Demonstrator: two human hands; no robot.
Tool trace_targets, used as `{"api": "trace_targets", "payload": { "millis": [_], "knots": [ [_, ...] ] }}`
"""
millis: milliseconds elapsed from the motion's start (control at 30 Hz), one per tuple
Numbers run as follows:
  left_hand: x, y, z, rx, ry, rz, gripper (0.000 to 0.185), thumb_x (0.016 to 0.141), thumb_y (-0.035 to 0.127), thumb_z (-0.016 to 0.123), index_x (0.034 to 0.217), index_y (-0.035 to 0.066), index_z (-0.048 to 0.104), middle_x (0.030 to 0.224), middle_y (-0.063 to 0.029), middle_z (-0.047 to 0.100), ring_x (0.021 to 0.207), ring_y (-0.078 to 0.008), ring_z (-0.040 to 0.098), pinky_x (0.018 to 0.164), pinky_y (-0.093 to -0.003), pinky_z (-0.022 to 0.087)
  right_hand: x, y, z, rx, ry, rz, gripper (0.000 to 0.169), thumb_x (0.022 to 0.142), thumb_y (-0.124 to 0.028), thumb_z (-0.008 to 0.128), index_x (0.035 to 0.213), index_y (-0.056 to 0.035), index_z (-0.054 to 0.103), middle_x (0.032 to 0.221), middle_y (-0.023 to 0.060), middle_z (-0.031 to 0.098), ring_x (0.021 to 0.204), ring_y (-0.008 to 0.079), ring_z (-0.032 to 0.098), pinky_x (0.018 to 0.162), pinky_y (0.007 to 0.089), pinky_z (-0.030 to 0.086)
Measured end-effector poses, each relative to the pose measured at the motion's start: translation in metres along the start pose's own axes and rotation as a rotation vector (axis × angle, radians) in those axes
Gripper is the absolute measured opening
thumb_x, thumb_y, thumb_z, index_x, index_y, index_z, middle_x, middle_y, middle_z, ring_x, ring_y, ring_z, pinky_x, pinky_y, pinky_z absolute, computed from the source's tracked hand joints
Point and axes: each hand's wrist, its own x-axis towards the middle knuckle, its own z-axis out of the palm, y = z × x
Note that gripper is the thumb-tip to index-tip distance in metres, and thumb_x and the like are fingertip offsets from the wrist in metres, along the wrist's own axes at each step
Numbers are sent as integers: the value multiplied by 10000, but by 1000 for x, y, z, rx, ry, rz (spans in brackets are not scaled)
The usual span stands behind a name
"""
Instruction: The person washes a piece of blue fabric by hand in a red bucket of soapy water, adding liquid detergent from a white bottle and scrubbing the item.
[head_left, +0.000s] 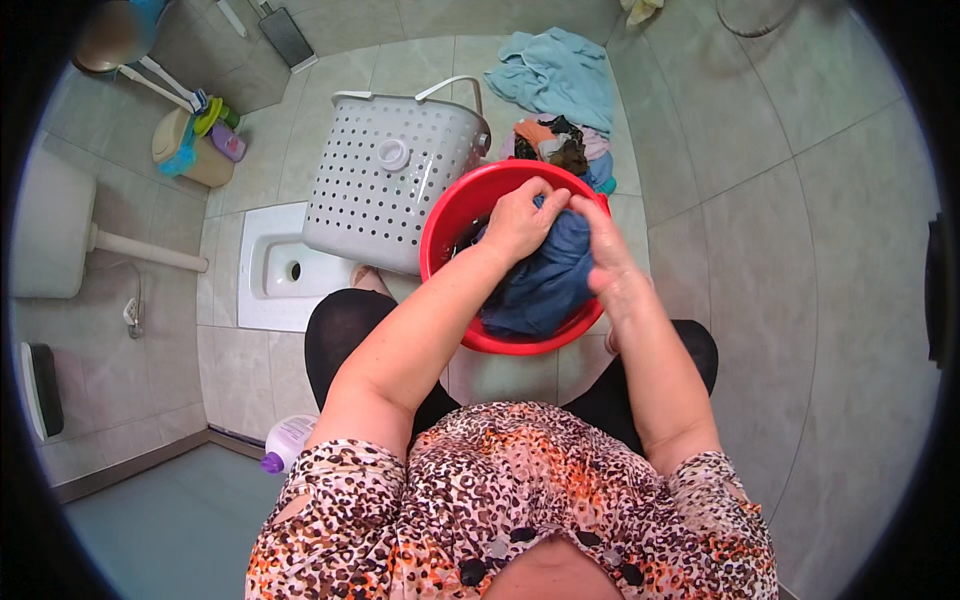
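A red plastic basin (437, 225) stands on the tiled floor between my knees. Dark blue cloth (546, 281), wet-looking and bunched, lies partly in it and rises between my hands. My left hand (521, 219) grips the upper edge of this cloth, thumb and fingers pinched together. On the cloth's other side is my right hand (606, 244), its fingertips meeting the left ones at the top edge and its palm against the fabric. What lies beneath the cloth in the basin is mostly hidden.
An upturned grey perforated laundry basket (367, 191) with a white cap (393, 154) on it stands beside the basin, near a squat toilet (259, 300). Behind the basin lie mixed clothes (559, 142) and a light blue towel (559, 75). A detergent bottle (289, 441) is at my left.
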Motion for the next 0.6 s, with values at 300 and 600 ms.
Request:
{"api": "trace_targets", "payload": {
  "millis": [300,600],
  "knots": [
    [1,-3,-62,125,-442,87,445,684,183,742,1097,27,690,1036,-153,696,970,-270,665,869,-367,507,-19,-30,-19,-328,-289,-57,497,942,-421,609,1246,-29,585,1127,115,675,1026,207,650,935,366,512],
    [12,-10,-93,-868,59,-274,215,689,-6,556,895,56,549,775,-16,550,664,-129,511,618,-255,444,-22,-31,-43,-1257,-295,-90,445,867,-307,721,1184,1,660,1136,113,681,1106,187,603,1004,333,439]
  ]
}}
